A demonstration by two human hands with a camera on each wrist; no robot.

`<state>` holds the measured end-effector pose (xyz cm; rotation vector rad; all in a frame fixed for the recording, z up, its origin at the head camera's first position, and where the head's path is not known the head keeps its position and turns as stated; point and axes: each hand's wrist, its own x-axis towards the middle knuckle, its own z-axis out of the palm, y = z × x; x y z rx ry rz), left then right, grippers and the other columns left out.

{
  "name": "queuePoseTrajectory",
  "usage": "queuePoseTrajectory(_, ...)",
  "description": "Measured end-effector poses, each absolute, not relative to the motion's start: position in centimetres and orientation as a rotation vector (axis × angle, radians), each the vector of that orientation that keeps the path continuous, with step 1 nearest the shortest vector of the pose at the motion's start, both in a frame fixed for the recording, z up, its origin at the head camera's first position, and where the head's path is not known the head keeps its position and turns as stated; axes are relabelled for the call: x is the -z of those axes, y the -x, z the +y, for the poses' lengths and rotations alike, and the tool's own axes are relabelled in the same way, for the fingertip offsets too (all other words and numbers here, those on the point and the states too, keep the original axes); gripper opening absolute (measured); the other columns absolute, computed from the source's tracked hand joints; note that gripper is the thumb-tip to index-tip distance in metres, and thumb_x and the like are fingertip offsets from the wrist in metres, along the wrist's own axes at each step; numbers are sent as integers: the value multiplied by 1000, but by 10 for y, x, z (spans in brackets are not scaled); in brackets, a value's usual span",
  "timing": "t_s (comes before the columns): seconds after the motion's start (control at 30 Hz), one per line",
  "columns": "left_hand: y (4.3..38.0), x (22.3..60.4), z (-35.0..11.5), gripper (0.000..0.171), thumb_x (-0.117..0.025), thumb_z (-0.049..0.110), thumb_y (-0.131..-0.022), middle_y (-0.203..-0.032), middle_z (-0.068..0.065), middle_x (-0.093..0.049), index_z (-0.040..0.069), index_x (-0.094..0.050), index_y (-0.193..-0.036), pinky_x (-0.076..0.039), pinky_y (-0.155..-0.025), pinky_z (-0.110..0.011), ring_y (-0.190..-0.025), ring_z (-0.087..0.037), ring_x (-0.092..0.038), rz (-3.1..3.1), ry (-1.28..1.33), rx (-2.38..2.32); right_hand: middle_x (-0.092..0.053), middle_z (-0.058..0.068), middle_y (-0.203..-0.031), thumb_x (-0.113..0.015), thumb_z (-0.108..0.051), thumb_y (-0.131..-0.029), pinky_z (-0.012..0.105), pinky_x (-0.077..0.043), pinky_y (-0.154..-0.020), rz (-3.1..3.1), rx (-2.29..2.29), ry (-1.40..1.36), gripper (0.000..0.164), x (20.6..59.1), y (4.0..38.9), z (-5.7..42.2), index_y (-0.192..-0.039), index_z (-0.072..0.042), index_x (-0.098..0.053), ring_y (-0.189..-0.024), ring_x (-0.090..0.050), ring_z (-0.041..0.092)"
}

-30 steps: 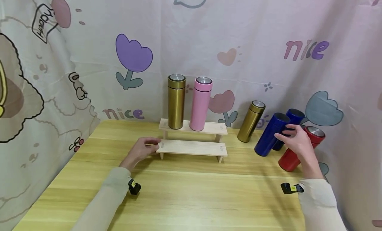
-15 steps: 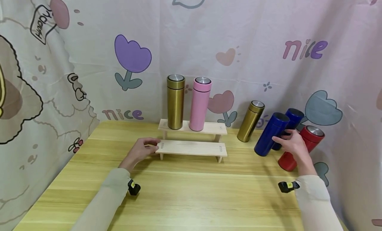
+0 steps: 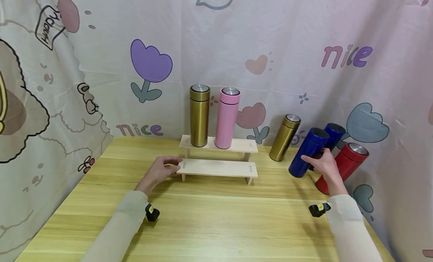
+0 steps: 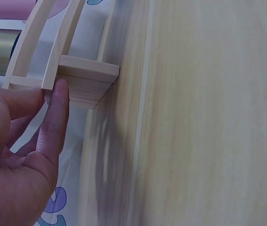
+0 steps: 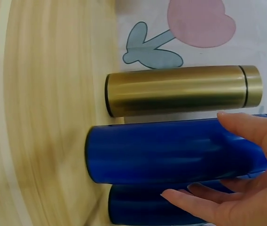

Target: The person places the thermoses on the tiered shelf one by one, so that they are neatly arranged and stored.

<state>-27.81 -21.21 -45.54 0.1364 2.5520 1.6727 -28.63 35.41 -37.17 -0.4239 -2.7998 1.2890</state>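
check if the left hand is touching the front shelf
Touching: the left wrist view shows the left hand pinching the end of the front shelf, with a fingertip against its underside.

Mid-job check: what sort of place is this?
Probably an indoor spot dressed for staging or filming, perhaps at home: a patterned cloth hangs behind a wood-grain table bearing a wooden riser and several coloured bottles.

flask pair [image 3: 200,123]: on rear shelf [image 3: 243,144] | front shelf [image 3: 216,168]: before it | four flasks [image 3: 309,145]: on table [image 3: 216,224], right of shelves
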Motion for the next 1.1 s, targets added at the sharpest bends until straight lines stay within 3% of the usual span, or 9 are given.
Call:
queuePoseTrajectory(0.5, 277, 457, -214, 37, -67, 8, -99, -133, -25, -64, -1, -65, -135, -61, -82, -25, -100, -17, -68, 2551, -141, -1690, -21, 37, -164, -69, -41, -97, 66, -33, -120, -2676, -1321, 453, 104, 386, 292, 350, -162, 3, -1, -148, -33, 54)
queuePoseTrajectory(1.1, 278, 459, -212, 36, -66, 3, -98, -130, -26, -63, -4, -65, -133, -63, -81, -26, -97, -16, -69, 2520, -153, -1731, -29, 35, -162, -70, -39, -96, 64, -36, -120, -2580, -1309, 463, 99, 392, 293, 350, -162, 1, -8, -146, -37, 51)
